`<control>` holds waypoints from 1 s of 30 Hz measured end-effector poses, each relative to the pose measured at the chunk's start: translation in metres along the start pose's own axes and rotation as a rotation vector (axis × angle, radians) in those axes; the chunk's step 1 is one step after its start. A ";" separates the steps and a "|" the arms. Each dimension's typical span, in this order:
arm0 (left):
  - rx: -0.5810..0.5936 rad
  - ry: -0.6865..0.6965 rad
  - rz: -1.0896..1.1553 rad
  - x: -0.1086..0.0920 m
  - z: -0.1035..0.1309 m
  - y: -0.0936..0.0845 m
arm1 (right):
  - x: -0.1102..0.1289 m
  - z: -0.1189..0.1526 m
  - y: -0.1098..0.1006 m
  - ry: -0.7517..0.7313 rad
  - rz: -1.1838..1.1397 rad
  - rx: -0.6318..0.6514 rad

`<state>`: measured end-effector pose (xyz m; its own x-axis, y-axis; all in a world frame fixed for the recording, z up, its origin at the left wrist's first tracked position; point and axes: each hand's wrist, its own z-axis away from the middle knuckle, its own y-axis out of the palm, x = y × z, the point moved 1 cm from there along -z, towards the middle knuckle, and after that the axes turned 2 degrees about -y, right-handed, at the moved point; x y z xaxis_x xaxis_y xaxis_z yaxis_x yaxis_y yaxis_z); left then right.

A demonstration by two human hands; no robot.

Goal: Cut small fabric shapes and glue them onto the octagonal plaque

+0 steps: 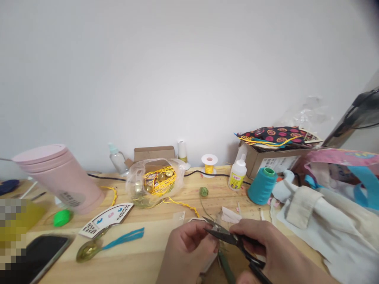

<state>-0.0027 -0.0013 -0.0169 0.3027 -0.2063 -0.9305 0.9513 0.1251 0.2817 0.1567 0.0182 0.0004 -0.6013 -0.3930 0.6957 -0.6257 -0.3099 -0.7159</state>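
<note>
A plain pale wall (189, 79) rose behind the light wooden table (154, 240). Your right hand (266, 240) was clamped on the black-handled metal scissors (226, 236), blades apart beside your left hand (189, 248), whose fingers were drawn together; whatever they pinched was too hidden to tell. Beyond your grip stood the yellow-labelled white plastic bottle (237, 177) and teal thread cone (261, 189).

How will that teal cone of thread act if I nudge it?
The teal thread cone would probably slide before tipping, since it stands on its wider end. Knocked over, it might roll in a curve, being round and tapered. Its wound thread surface should give fingers some grip.
</note>
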 end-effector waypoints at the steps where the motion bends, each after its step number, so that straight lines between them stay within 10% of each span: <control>1: -0.001 0.008 0.012 0.000 0.000 0.001 | 0.002 -0.001 -0.001 -0.012 0.033 0.019; 12: -0.015 0.009 -0.032 -0.001 0.002 0.003 | 0.005 -0.003 -0.003 -0.060 0.165 0.029; 30: 0.080 -0.071 -0.139 0.003 0.002 0.000 | -0.016 -0.008 0.018 -0.016 -0.606 0.026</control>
<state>-0.0016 -0.0039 -0.0196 0.1690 -0.2847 -0.9436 0.9850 0.0135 0.1723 0.1508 0.0262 -0.0235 -0.1341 -0.1528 0.9791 -0.8417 -0.5038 -0.1939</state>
